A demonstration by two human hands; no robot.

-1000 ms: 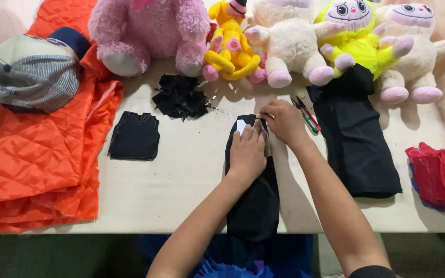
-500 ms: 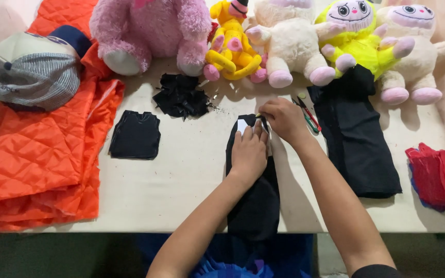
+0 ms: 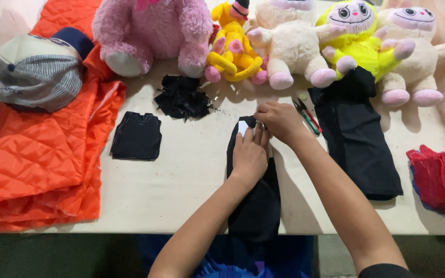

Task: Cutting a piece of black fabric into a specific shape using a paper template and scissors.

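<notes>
A long black cloth strip [image 3: 256,206] lies on the table and hangs over its near edge. A small white paper piece [image 3: 243,126] sits on the strip's far end. My left hand [image 3: 251,154] lies flat on the strip, fingertips pressing the white piece down. My right hand [image 3: 280,121] is at the strip's top edge, right beside the white piece, with its fingers curled tight and pinching there. Anything small inside those fingers is hidden.
Orange quilted fabric [image 3: 32,159] and a striped cap [image 3: 37,77] lie at the left. A cut black piece [image 3: 137,136], black scraps [image 3: 181,98], folded black cloth [image 3: 359,139] and red pieces [image 3: 441,177] lie around. Pens [image 3: 307,114] lie near my right hand. Several plush toys [image 3: 289,46] line the far edge.
</notes>
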